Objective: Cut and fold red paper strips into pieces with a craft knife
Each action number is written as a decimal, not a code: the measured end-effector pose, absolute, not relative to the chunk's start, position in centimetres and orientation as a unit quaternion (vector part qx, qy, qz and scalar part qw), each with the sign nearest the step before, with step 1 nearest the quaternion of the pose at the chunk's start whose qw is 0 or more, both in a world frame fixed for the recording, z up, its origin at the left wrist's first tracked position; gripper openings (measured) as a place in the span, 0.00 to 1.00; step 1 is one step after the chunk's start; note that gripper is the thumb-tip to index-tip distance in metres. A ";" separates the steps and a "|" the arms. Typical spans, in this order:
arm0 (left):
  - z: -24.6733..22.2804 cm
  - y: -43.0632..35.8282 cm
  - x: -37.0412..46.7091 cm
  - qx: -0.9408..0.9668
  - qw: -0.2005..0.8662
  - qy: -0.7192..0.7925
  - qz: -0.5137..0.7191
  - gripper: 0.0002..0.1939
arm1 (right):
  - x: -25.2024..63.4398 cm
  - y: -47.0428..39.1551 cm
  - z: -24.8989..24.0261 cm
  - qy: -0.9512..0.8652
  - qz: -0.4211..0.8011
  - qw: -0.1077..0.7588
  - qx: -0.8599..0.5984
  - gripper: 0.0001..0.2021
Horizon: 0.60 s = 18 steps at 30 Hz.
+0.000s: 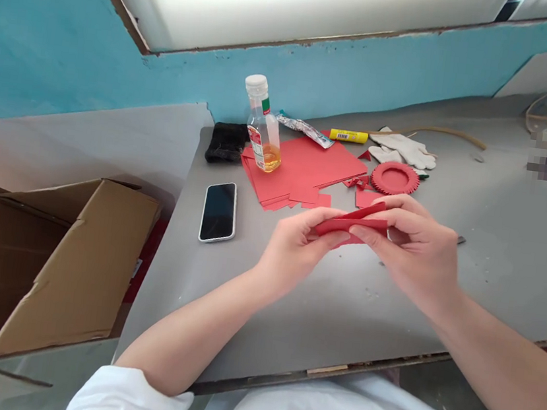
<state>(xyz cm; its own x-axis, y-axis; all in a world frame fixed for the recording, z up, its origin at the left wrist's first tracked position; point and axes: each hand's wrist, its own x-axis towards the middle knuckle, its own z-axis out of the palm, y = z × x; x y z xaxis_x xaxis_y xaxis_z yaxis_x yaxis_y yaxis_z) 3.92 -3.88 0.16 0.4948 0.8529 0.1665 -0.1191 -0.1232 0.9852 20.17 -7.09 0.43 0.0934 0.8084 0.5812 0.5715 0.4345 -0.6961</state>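
A folded piece of red paper (pixel 351 224) is held above the grey table, between both hands. My left hand (pixel 295 247) pinches its left end, thumb in front and fingers behind. At the other end, my right hand (pixel 416 242) grips the paper with thumb and fingers closed. The paper's two layers stand slightly apart along the top edge. Just beyond my right hand lies a round red paper ring (pixel 395 179) with a toothed rim. Behind my left hand are stacked red paper sheets (pixel 302 169) and small red offcuts.
On the grey table (pixel 287 340) stand or lie a bottle with amber liquid (pixel 263 130), a phone (pixel 218 213), a black pouch (pixel 226 142), a yellow glue stick (pixel 348 136) and white gloves (pixel 405 148). An open cardboard box (pixel 70 273) sits left of the table.
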 end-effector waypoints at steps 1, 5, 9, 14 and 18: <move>0.1 -3.9 4.0 0.637 0.579 0.300 0.411 0.09 | 20.2 -7.0 0.1 -0.670 0.097 0.533 -0.508 0.03; 0.0 -3.9 3.8 0.666 0.544 0.331 0.387 0.09 | 20.5 -6.8 -1.3 -0.681 0.070 0.581 -0.440 0.14; 0.0 -3.7 3.7 0.685 0.502 0.337 0.406 0.13 | 20.7 -7.0 -1.6 -0.665 0.094 0.596 -0.441 0.19; -0.2 -3.7 3.7 0.687 0.485 0.296 0.453 0.13 | 20.7 -7.2 -1.2 -0.618 0.159 0.619 -0.458 0.14; -0.2 -3.9 3.8 0.667 0.482 0.302 0.481 0.08 | 20.8 -7.3 -1.1 -0.612 0.191 0.621 -0.450 0.15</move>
